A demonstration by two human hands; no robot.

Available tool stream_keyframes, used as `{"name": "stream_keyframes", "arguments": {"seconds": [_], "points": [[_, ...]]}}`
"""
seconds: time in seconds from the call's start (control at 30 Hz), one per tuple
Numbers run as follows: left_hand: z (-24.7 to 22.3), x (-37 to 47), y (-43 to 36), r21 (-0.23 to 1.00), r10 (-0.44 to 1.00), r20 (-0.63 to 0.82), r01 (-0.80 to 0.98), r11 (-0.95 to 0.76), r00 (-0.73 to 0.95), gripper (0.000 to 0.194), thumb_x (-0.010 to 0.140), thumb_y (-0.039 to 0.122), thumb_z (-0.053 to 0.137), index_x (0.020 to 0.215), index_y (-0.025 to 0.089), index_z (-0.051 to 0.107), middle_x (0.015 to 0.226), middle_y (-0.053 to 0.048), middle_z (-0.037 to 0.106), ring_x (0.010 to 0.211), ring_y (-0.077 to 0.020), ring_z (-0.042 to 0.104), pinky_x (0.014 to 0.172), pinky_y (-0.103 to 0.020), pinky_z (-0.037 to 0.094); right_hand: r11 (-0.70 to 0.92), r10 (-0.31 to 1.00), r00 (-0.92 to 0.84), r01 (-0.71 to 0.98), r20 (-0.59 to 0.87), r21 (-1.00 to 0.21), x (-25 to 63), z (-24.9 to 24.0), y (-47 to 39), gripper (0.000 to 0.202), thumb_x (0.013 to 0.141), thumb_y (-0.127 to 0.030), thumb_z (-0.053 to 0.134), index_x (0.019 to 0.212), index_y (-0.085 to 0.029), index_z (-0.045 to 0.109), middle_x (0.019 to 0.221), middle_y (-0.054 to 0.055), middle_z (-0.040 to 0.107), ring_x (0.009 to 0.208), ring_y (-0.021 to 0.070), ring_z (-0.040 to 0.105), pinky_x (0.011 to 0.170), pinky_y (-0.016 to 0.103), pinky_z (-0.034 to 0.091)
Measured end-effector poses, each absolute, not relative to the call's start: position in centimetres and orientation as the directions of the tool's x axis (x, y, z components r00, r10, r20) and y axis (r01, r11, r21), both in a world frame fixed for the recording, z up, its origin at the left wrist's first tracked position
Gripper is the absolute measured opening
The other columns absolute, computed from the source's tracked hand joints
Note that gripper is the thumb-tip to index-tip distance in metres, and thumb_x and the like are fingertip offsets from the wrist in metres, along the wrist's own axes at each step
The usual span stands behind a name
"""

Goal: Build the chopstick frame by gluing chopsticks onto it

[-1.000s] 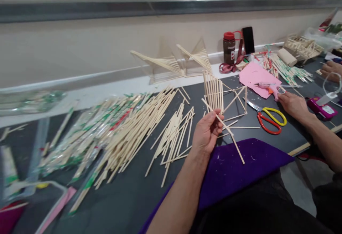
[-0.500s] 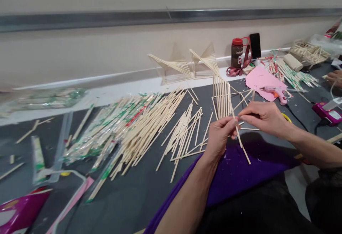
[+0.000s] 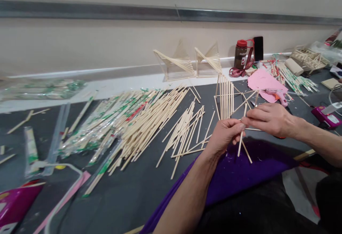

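Note:
A slim wooden chopstick stands tilted in front of me, its lower end over purple cloth. My left hand is closed, thumb and fingers pinching it near the middle. The fingers of my right hand are closed at the same spot, meeting my left thumb; the exact contact is hidden. A second thin stick slants below the hands. Just beyond them stands a frame of glued sticks, with a fan of parallel ones. Loose chopsticks lie left of my left hand.
A larger pile of chopsticks and wrapped ones cover the left. Two twisted stick models stand by the wall. A bottle, phone, pink sheet, glue gun and purple power block are right.
The held chopstick has turned more upright, and my right hand is rotated further over it, its back now showing. The view has shifted slightly. Another person's hand at the right edge is out of view.

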State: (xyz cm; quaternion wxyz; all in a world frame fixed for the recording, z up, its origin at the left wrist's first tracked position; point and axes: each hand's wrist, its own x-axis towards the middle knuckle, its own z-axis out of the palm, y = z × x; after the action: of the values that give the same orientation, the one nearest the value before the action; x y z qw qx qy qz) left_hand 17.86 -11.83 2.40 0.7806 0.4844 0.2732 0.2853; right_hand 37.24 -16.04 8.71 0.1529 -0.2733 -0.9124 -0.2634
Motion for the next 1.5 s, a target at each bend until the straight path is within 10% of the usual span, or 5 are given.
{"name": "stream_keyframes", "arguments": {"seconds": [0.27, 0.5, 0.63, 0.83, 1.5], "points": [[1.9, 18.1, -12.2, 0.864, 0.684, -0.138, -0.251, 0.437, 0.716, 0.047, 0.061, 0.062, 0.082, 0.065, 0.016, 0.072, 0.053, -0.003, 0.063, 0.038, -0.0063, 0.047, 0.036, -0.019, 0.031, 0.724, 0.272, -0.882, 0.452, 0.385, 0.522, 37.5, 10.7, -15.1, 0.029, 0.1, -0.011, 0.042, 0.094, -0.018, 0.07, 0.088, 0.005, 0.07, 0.072, 0.0135, 0.059, 0.061, 0.028, 0.047], [1.4, 18.6, -11.3, 0.892, 0.879, -0.233, -0.27, 0.364, 0.415, 0.033, 0.067, 0.048, 0.079, 0.073, 0.016, 0.075, 0.061, -0.002, 0.066, 0.044, -0.006, 0.047, 0.04, -0.019, 0.033, 0.508, 0.614, -0.662, 0.748, 0.43, 0.427, 40.7, 14.0, -9.8, 0.035, 0.104, -0.021, 0.036, 0.104, -0.017, 0.07, 0.099, 0.008, 0.071, 0.083, 0.0172, 0.063, 0.066, 0.03, 0.046], [0.7, 18.2, -10.7, 0.999, 0.984, 0.017, -0.044, -0.009, 0.178, 0.013, 0.074, 0.032, 0.075, 0.079, 0.021, 0.078, 0.067, -0.001, 0.068, 0.055, -0.0092, 0.053, 0.053, -0.022, 0.042, 0.533, 0.749, -0.614, 0.781, 0.248, 0.325, 42.4, 13.1, -6.4, 0.029, 0.099, -0.013, 0.041, 0.101, -0.018, 0.07, 0.1, 0.006, 0.068, 0.082, 0.0158, 0.061, 0.065, 0.028, 0.042], [-0.3, 18.5, -9.5, 0.851, 0.891, 0.427, 0.265, -0.454, 0.155, 0.009, 0.079, 0.019, 0.07, 0.084, 0.024, 0.076, 0.076, -0.001, 0.069, 0.061, -0.0114, 0.054, 0.066, -0.026, 0.046, 0.613, 0.736, -0.669, 0.724, 0.105, 0.316, 43.0, 11.3, -3.1, 0.026, 0.093, -0.008, 0.046, 0.089, -0.02, 0.069, 0.09, 0.003, 0.067, 0.074, 0.0137, 0.058, 0.056, 0.028, 0.031], [-0.6, 18.1, -8.9, 0.854, 0.909, 0.406, 0.312, -0.416, 0.1, 0.012, 0.081, 0.021, 0.071, 0.091, 0.025, 0.076, 0.075, 0.0, 0.066, 0.058, -0.01, 0.051, 0.059, -0.023, 0.045, 0.81, 0.581, -0.812, 0.568, -0.064, 0.141, 41.9, 10.2, 0.5, 0.029, 0.103, -0.029, 0.047, 0.08, -0.02, 0.063, 0.078, 0.001, 0.062, 0.072, 0.0132, 0.057, 0.064, 0.028, 0.041]]}}
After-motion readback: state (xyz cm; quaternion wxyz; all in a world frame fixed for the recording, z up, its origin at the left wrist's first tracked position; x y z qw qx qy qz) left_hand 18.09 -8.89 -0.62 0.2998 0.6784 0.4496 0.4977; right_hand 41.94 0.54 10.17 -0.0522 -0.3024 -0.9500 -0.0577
